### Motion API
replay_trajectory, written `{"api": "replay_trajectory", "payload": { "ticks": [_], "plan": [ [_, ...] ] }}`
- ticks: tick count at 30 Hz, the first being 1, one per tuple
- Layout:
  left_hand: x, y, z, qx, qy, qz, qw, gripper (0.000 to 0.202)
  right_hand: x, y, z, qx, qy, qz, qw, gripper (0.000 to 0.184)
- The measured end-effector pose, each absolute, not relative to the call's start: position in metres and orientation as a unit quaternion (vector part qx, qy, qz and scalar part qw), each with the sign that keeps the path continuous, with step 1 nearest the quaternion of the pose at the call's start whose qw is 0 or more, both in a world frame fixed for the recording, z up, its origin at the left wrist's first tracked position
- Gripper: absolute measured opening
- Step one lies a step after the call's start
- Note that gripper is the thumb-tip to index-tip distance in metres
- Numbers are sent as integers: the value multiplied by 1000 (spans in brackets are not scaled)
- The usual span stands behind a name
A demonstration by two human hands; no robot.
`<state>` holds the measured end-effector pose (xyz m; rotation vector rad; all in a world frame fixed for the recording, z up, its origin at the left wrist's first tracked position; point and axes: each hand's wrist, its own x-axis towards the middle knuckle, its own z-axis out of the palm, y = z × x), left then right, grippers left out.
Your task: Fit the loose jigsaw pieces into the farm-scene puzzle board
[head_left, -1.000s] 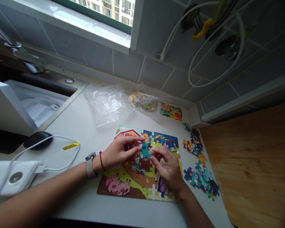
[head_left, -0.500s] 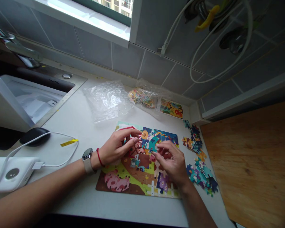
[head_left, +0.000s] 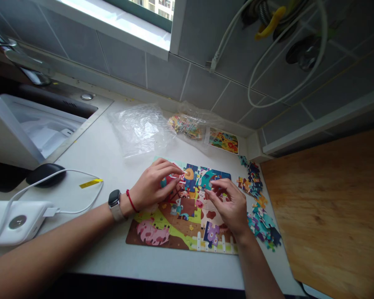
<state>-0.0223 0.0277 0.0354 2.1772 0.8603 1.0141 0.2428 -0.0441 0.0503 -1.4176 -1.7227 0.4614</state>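
Lowered now, the teal puzzle piece (head_left: 205,179) sits in the jigsaw puzzle (head_left: 180,232) on the worktop (head_left: 106,158). Left hand (head_left: 154,189), flat and empty, steadies its neighbours; right hand (head_left: 230,205) presses it in (whether it grips, I cannot tell).

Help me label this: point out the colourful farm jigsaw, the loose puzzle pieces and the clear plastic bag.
Colourful farm jigsaw (head_left: 152,234): head view, pink patch.
Loose puzzle pieces (head_left: 263,226): head view, near pile's middle.
Clear plastic bag (head_left: 140,131): head view, bag's middle.
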Motion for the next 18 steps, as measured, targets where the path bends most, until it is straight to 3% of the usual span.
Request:
{"api": "replay_trajectory", "payload": {
  "ticks": [3,12,18],
  "plan": [
    [-24,30,34,816,347,380,262,17,243,-44,49,-568,-684,188,416,13],
    [-27,34,27,794,359,406,274,49,233,-47,41,-531,-712,261,378,12],
    [-27,31,31,774,341,424,324,48,226,-49,41,-471,-758,274,359,15]
  ]
}}
